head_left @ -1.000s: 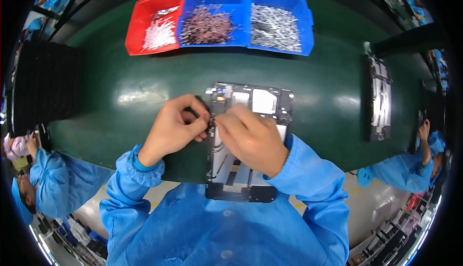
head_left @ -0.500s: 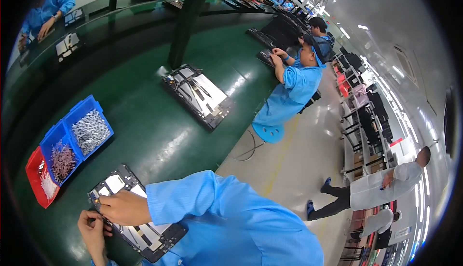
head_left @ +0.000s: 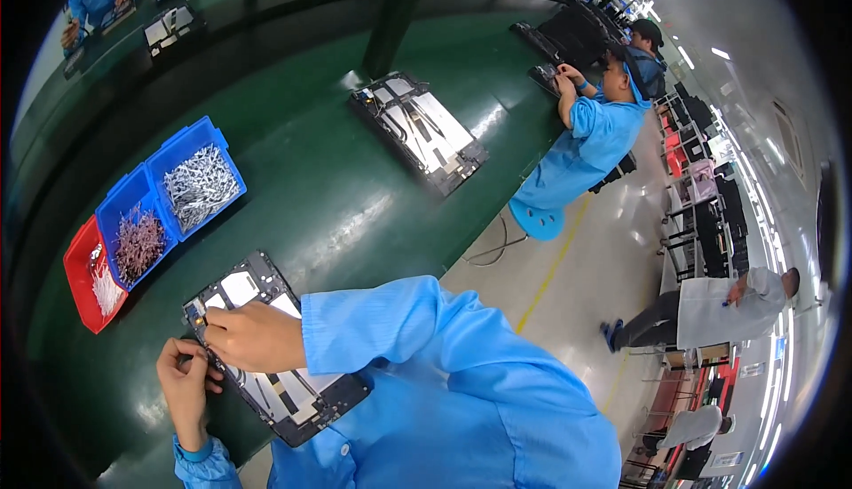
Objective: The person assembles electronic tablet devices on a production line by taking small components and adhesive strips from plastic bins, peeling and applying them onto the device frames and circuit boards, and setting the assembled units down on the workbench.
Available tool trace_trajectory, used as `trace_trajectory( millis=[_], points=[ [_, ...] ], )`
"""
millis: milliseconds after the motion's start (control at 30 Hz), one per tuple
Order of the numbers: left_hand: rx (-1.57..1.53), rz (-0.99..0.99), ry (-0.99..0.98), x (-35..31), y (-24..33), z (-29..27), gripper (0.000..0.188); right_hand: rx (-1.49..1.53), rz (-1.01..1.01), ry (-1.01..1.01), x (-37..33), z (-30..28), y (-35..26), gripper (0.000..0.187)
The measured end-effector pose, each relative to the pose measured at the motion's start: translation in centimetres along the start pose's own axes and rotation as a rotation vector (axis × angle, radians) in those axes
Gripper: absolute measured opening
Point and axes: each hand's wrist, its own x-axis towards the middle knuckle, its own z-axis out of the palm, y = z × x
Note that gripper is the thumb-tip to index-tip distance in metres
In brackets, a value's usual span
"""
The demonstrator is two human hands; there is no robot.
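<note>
An opened tablet [head_left: 297, 411], black-framed with pale panels and dark cables inside, lies slanted at the bench's near edge. My right hand [head_left: 257, 336] reaches across it, fingers pinched over its left edge close to the upper corner. Whatever those fingertips hold is hidden. Beside that same edge, my left hand [head_left: 185, 391] is curled with thumb and fingers together, and I cannot make out anything in them. Beyond my hands stand a blue bin of silvery small parts [head_left: 202, 185], a blue bin of pinkish-brown parts [head_left: 139, 245] and a red bin with white pieces [head_left: 106, 294].
A second opened tablet [head_left: 422, 132] lies farther along the green bench [head_left: 311, 196], near a dark upright post [head_left: 399, 19]. A co-worker in blue [head_left: 586, 143] sits at the bench's right side. Someone in a white coat [head_left: 723, 310] stands in the aisle by shelving.
The whole view has shifted, so the bench and bins appear farther right and slightly higher. Both hands stay at the tablet's left edge in nearly the same pose. The white-coated person's legs have changed stance.
</note>
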Motion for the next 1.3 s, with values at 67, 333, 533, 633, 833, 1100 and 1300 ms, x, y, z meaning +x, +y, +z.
trace_trajectory(
  millis=[67, 333, 533, 633, 833, 1100, 1300],
  points=[
    [-0.004, 0.009, 0.010, -0.2, 0.0, 0.1, 0.009, -0.006, 0.006, -0.003, 0.0, 0.1, -0.2, 0.017],
    [0.026, -0.084, 0.051, -1.5, 0.6, -0.2, 0.007, -0.145, -0.214, -0.145, 0.3, 0.9, 0.3, 0.013],
    [-0.074, -0.061, -0.046, -0.7, 1.3, 0.2, 0.009, 0.072, 0.161, -0.098, 0.5, -1.1, -0.6, 0.014],
    [-0.081, -0.068, -0.066, -0.9, 0.7, -0.7, 0.013, 0.175, 0.211, -0.100, 0.9, -0.5, -0.7, 0.014],
    [-0.045, -0.086, -0.071, -0.7, 1.3, -1.0, 0.016, 0.213, 0.193, -0.112, 1.3, -0.4, -0.8, 0.009],
    [0.000, -0.074, -0.079, 0.0, 2.2, -0.5, 0.022, 0.164, 0.226, -0.160, 1.9, -0.9, -0.6, 0.010],
    [0.086, -0.017, -0.042, 0.0, 2.8, -0.3, 0.024, 0.154, 0.356, -0.062, 8.0, -4.3, 2.4, 0.008]
  ],
)
